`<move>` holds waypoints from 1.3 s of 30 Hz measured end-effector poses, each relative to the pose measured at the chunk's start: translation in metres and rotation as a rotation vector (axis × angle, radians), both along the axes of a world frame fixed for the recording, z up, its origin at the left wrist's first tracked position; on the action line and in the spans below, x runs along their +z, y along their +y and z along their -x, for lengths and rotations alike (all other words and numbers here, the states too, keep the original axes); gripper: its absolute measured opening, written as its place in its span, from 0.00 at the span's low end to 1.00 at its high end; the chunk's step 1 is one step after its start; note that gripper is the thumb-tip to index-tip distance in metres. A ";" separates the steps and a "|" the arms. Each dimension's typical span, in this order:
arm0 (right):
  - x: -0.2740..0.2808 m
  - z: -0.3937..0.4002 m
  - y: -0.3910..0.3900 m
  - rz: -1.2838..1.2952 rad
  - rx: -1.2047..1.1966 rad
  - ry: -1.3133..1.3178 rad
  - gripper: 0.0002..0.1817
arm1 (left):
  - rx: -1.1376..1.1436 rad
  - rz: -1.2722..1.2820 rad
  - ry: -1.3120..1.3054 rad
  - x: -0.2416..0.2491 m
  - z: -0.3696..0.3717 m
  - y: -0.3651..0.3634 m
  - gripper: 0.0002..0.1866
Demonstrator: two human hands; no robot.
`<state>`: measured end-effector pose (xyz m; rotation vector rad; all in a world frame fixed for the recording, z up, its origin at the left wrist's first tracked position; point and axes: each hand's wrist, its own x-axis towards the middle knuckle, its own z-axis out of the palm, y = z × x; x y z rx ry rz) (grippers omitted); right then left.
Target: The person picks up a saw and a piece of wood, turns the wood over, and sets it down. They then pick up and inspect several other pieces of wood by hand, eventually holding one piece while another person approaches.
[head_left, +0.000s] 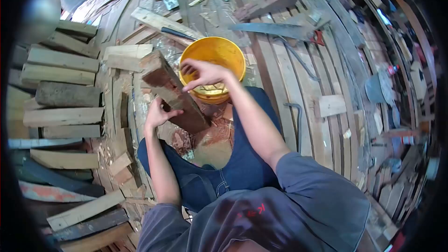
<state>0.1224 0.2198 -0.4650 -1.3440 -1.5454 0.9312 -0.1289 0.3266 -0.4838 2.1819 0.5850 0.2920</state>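
A thick, reddish-brown wooden block (179, 97) stands tilted between my knees, its face rough and stained. My left hand (160, 114) grips its left edge, with the thumb lying across the face. Over the rim of a yellow bucket (235, 81), my right hand (205, 72) has its fingers apart and bent. Its thumb tip is at the block's right edge; whether it touches cannot be made out. Some pale material lies in the bucket, partly hidden by my right forearm. Reddish scraps (219, 133) cover the floor below the block.
Wooden planks (65, 88) line the left side. To the right, a hand saw (280, 30) with a red handle lies on slats near hooked metal bars (298, 128). A dark-handled tool (177, 32) rests behind the bucket. A grey bucket (379, 87) stands farther right.
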 end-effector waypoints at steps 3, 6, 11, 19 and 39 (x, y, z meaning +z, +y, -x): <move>-0.026 -0.050 -0.013 0.102 -0.400 -0.316 0.42 | -0.034 0.037 -0.053 0.002 0.004 0.003 0.28; -0.025 -0.073 -0.036 0.514 -1.049 -0.669 0.48 | -0.043 0.048 -0.083 0.014 0.007 -0.001 0.29; -0.073 -0.111 -0.048 0.722 -0.936 -0.335 0.33 | -0.020 0.092 0.005 -0.005 0.025 0.008 0.37; -0.079 -0.115 -0.036 0.544 -1.028 -0.195 0.22 | 0.024 0.089 -0.081 0.010 0.034 0.000 0.34; -0.040 -0.131 -0.068 0.055 -1.135 0.556 0.14 | 0.119 -0.071 0.101 -0.006 0.035 0.008 0.35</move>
